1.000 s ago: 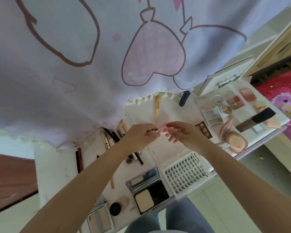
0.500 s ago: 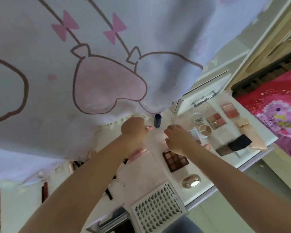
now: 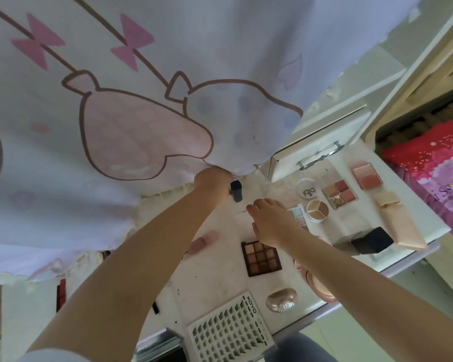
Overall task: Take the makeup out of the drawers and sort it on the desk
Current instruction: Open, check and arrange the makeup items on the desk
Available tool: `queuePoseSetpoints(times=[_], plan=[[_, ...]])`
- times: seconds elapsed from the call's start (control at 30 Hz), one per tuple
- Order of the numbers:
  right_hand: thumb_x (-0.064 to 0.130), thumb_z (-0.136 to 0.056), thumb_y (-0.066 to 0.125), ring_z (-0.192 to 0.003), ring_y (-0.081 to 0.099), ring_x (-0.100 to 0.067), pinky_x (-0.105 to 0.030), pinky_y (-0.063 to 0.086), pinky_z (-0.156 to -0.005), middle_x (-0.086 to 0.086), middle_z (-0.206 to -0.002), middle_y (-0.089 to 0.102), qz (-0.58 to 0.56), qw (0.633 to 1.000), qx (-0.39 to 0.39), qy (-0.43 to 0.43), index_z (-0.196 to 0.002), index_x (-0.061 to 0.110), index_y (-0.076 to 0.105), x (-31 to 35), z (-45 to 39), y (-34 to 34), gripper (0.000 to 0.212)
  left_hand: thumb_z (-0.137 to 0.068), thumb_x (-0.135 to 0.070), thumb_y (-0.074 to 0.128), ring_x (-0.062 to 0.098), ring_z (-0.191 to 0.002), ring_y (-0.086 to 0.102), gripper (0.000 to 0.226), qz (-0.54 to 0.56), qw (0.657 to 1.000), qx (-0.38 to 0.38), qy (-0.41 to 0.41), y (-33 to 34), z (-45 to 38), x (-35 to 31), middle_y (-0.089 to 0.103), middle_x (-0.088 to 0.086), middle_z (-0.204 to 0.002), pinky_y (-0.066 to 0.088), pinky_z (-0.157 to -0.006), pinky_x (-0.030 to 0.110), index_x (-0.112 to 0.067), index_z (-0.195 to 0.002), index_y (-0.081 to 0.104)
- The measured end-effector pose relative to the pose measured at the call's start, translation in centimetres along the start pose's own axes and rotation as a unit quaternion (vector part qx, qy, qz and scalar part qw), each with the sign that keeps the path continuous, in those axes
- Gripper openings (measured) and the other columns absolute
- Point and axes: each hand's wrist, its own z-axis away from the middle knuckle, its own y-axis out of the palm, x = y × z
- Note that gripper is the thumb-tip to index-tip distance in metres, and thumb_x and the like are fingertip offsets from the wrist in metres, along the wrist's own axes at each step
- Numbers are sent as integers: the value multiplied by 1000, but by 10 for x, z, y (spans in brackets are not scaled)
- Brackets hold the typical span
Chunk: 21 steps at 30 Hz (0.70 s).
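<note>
My left hand (image 3: 211,186) reaches to the back of the white desk (image 3: 212,280), right at the curtain hem and beside an upright dark blue tube (image 3: 236,190). Its fingers are hidden, so any item in it cannot be seen. My right hand (image 3: 270,221) rests fingers-down on the desk, partly over a pale eyeshadow palette (image 3: 298,218), with nothing visible in it. A brown eyeshadow palette (image 3: 260,258) lies just below it. A pink tube (image 3: 203,241) lies beside my left forearm.
A patterned curtain (image 3: 141,100) hangs over the desk's back. To the right lie a three-colour pot (image 3: 317,210), a four-pan palette (image 3: 340,194), a blush duo (image 3: 367,173), a beige tube (image 3: 400,226) and a black-capped bottle (image 3: 372,240). A lash tray (image 3: 230,333), a gold compact (image 3: 281,300) and a small drawer unit (image 3: 317,150) are also here.
Both hands parted from the small pink item held between them. My left hand carried it back to the curtain hem by the blue tube; my right hand dropped onto the desk.
</note>
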Motion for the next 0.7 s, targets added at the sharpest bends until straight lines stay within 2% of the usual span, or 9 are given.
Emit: queuePoseSetpoints(times=[0.03, 0.1, 0.17, 0.23, 0.43, 0.53, 0.63, 0.7], plan=[[17, -92, 42, -124, 38, -27, -36, 28, -108, -9, -131, 44, -1, 1000, -3, -5, -133, 10, 35, -1, 0, 0, 42, -87, -18, 56, 25, -87, 57, 5, 2, 1000, -9, 3, 0, 2, 1, 43, -2, -66, 37, -62, 23, -15, -85, 59], [17, -91, 42, -125, 38, -26, -36, 27, -108, -9, -131, 44, 0, 1000, -9, -15, -132, 10, 36, -1, 1, 1, 42, -86, -19, 57, 26, -98, 60, 19, 4, 1000, -24, 2, 0, 5, 3, 56, 5, -84, 39, -69, 26, -10, -102, 61], [15, -91, 42, -125, 38, -26, -35, 26, -108, -8, -132, 44, 3, 1000, -17, -24, -132, 10, 36, 0, 1, 0, 42, -86, -19, 56, 27, -101, 59, 23, 20, 999, -36, 8, 1, 8, 6, 62, 9, -102, 41, -72, 27, -7, -106, 59], [14, -91, 41, -125, 38, -26, -34, 26, -108, -9, -132, 44, 5, 999, -24, -33, -132, 9, 37, 1, 2, -1, 41, -87, -17, 55, 27, -103, 58, 23, 36, 998, -41, 6, -1, 12, 7, 61, 9, -109, 44, -77, 29, -6, -107, 58], [16, -94, 36, -126, 36, -26, -34, 25, -109, -10, -132, 44, 60, 995, -48, -64, -126, 7, 43, 13, 7, -4, 34, -87, -11, 55, 23, -107, 56, 26, 52, 995, -43, -79, 3, 24, 21, 58, 7, -115, 44, -77, 26, -9, -112, 55], [22, -96, 32, -120, 41, -25, -33, 28, -106, -9, -125, 51, 71, 990, -46, -110, -122, 7, 47, 25, 4, -7, 33, -87, -8, 52, 22, -103, 57, 26, 81, 990, -37, -109, 7, 38, 37, 59, 7, -112, 43, -71, 26, -9, -113, 55], [24, -96, 33, -118, 42, -27, -35, 30, -101, -10, -123, 50, 107, 981, -27, -158, -122, 7, 46, 44, -7, -4, 34, -88, -12, 51, 18, -93, 54, 29, 109, 983, -13, -149, 23, 64, 60, 56, 2, -103, 42, -64, 24, -12, -117, 54], [22, -95, 37, -120, 39, -29, -37, 30, -98, -11, -126, 46, 147, 973, 4, -180, -126, 8, 42, 57, -17, 3, 34, -88, -14, 51, 18, -99, 55, 28, 129, 977, 18, -170, 40, 84, 77, 57, 2, -107, 41, -65, 24, -12, -116, 56]])
